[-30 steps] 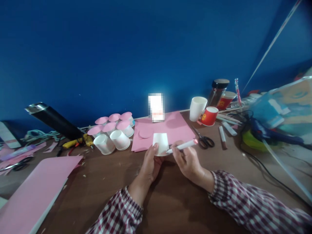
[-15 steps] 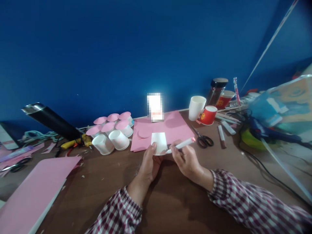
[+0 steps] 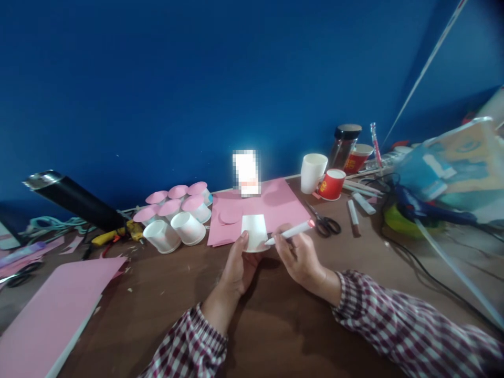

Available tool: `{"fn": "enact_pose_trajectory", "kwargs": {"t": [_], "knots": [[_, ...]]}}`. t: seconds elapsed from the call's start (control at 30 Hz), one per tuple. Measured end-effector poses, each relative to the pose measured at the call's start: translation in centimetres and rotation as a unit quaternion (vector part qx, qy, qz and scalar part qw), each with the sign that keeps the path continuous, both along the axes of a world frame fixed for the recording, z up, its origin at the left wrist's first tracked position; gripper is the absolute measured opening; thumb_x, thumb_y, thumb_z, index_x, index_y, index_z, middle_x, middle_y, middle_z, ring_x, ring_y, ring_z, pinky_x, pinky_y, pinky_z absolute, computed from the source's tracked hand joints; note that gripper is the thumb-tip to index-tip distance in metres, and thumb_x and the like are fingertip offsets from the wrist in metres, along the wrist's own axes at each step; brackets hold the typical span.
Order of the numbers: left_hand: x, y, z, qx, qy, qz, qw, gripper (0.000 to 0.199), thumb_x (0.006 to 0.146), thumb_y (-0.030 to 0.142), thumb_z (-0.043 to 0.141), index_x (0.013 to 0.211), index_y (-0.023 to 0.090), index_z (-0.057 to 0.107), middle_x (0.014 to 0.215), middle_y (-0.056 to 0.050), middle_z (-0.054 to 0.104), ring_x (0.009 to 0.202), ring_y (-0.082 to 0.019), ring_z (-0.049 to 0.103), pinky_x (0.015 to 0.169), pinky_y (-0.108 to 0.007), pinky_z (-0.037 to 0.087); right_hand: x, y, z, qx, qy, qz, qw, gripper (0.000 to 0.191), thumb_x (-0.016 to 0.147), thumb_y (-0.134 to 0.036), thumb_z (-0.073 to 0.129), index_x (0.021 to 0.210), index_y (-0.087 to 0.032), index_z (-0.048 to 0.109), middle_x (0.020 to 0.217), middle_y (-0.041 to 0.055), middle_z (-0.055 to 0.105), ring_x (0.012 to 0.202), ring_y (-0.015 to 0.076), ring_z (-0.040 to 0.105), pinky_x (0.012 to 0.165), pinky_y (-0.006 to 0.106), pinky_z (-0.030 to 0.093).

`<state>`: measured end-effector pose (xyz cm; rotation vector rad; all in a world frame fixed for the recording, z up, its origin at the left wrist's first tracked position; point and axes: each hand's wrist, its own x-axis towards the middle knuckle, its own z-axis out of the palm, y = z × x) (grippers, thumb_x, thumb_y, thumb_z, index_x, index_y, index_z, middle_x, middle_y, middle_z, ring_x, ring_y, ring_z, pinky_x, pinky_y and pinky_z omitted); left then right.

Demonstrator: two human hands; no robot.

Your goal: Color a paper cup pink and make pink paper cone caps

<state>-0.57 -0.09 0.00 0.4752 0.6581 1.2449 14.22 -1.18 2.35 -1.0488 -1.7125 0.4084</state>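
My left hand [image 3: 239, 262] is closed around a small white paper cup [image 3: 255, 231], the thumb along its left side. In my right hand [image 3: 302, 257] is a white marker [image 3: 289, 232] with a reddish end, held like a pen. Its tip is at the lower right of the cup's wall; whether it touches I cannot tell. Behind the cup lie pink paper sheets [image 3: 275, 202] with a pink paper disc [image 3: 230, 213] on top. To the left, white paper cups [image 3: 188, 229] stand in rows, several of them topped with pink discs.
Scissors [image 3: 327, 226] lie right of the pink sheets, near a red paper cup [image 3: 333, 185] and a tall white cup [image 3: 313, 173]. A blue glue gun [image 3: 417, 202] with its cord is further right. A black flask [image 3: 74, 199] and a pink board [image 3: 55, 315] are at left.
The view has shifted slightly, so most things sit a little further left. Both hands keep their hold on the cup and the marker, with the marker's tip still at the cup's lower right.
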Motion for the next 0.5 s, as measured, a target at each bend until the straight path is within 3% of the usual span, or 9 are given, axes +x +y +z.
{"fn": "enact_pose_trajectory", "kwargs": {"t": [0.23, 0.5], "knots": [[-0.01, -0.08, 0.41, -0.004, -0.014, 0.018, 1.0, 0.031, 0.084, 0.034, 0.063, 0.105, 0.01, 0.064, 0.093, -0.009, 0.072, 0.083, -0.021, 0.066, 0.08, -0.034, 0.051, -0.05, 0.08, 0.03, -0.013, 0.013, 0.03, 0.999, 0.015, 0.093, -0.019, 0.046, 0.081, -0.019, 0.053, 0.066, 0.0005, 0.06, 0.056, 0.0119, 0.053, 0.056, 0.022, 0.042], [-0.04, -0.03, 0.26, -0.024, -0.021, 0.011, 0.999, 0.031, 0.086, 0.032, 0.061, 0.109, 0.011, 0.063, 0.098, -0.01, 0.071, 0.086, -0.022, 0.067, 0.083, -0.037, 0.054, 0.09, 0.22, 0.13, 0.003, 0.023, -0.002, 1.0, 0.013, 0.093, -0.019, 0.047, 0.08, -0.019, 0.053, 0.068, 0.0017, 0.061, 0.059, 0.0135, 0.055, 0.059, 0.023, 0.043]]}}
